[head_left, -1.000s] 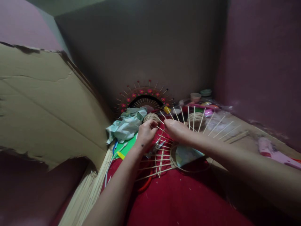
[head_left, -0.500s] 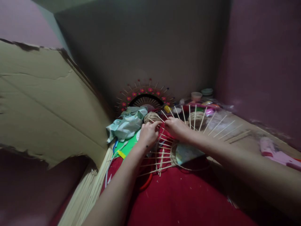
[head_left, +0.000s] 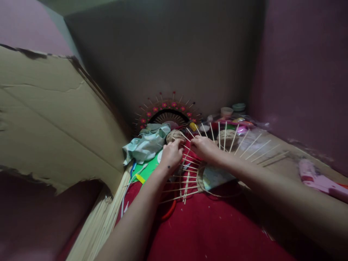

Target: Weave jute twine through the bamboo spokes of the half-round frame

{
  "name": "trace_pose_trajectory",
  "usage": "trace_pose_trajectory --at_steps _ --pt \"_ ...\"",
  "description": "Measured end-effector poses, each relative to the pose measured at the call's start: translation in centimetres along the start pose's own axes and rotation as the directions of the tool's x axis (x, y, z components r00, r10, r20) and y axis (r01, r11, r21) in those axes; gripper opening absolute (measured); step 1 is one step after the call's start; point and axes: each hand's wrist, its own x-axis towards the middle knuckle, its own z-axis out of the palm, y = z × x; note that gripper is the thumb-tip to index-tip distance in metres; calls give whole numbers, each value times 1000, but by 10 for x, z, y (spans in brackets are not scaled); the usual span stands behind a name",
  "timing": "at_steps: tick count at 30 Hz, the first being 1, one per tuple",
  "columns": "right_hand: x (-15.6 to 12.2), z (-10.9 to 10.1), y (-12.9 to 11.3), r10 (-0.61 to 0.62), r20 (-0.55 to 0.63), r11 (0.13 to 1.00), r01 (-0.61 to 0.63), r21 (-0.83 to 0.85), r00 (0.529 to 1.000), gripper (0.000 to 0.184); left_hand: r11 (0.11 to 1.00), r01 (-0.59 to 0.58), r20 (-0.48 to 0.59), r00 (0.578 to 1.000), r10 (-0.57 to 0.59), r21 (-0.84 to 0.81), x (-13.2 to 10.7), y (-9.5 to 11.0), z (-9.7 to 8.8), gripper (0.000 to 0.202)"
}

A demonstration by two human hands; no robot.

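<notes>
A round frame of thin wooden sticks [head_left: 187, 181] spreads like sun rays from a twine-wrapped ring [head_left: 200, 178] with a pale patterned centre. At its far left side, my left hand [head_left: 173, 155] is closed by the stick tips, thumb and fingers pinched together; what they hold is too small to make out. Close to its right, my right hand [head_left: 203, 147] is closed around one of the sticks, its forearm reaching across the frame. Beyond my left hand lies a ball of twine [head_left: 174, 136]; a second twine ball [head_left: 227, 139] sits behind the sticks.
A flower-decorated round frame [head_left: 164, 105] leans on the back wall. Crumpled pale green cloth [head_left: 146, 143] and a green sheet [head_left: 145, 172] lie left. Cardboard [head_left: 54, 116] stands beside a bundle of sticks [head_left: 95, 224]. A pink glue gun [head_left: 319, 181] rests right. Red cloth [head_left: 206, 232] lies in front.
My left hand's outstretched fingers have drawn back slightly from my right hand and curled in. My right hand and the stick frame stay nearly in place.
</notes>
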Motion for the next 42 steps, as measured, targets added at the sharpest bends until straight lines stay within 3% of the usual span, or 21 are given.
trace_pose_trajectory --at_steps 9,12,18,25,32,37,42 --pt "-4 -5 -2 43 16 999 -43 12 999 26 953 97 115 991 -67 -286 6 1 7 32" --pt "-4 -5 0 53 16 998 -54 20 998 26 942 118 132 988 -80 -314 6 3 8 34" --pt "-4 -6 0 88 40 996 -89 26 995 25 980 45 163 987 -13 -195 4 2 11 28" --pt "0 -9 -1 104 73 994 -106 27 992 26 997 23 127 992 -15 -68 2 3 12 33" --pt "1 -11 -3 145 109 988 -150 35 983 26 997 36 110 994 -28 -67 1 4 13 30" --pt "-1 -12 -3 156 120 985 -163 51 980 26 986 117 103 989 -106 -115 4 5 14 25" --pt "0 -11 -2 140 110 986 -148 71 984 26 989 50 -26 999 -47 142 -2 16 6 21"
